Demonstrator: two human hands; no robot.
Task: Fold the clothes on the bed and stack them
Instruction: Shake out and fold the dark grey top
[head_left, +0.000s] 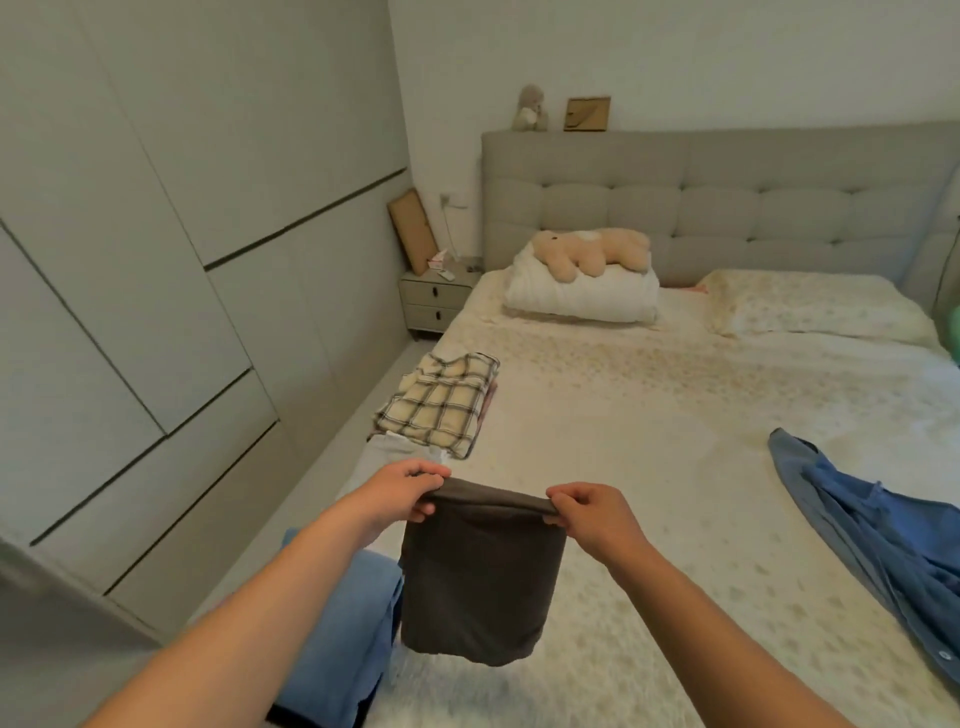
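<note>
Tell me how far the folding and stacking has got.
Done: a cream plaid garment lies folded on a small stack at the bed's left edge. In hand: the left hand and right hand pinch the top corners of a dark grey folded cloth, held hanging above the bed. Left: the crumpled blue denim shirt on the right, and light blue fabric at the near-left edge.
</note>
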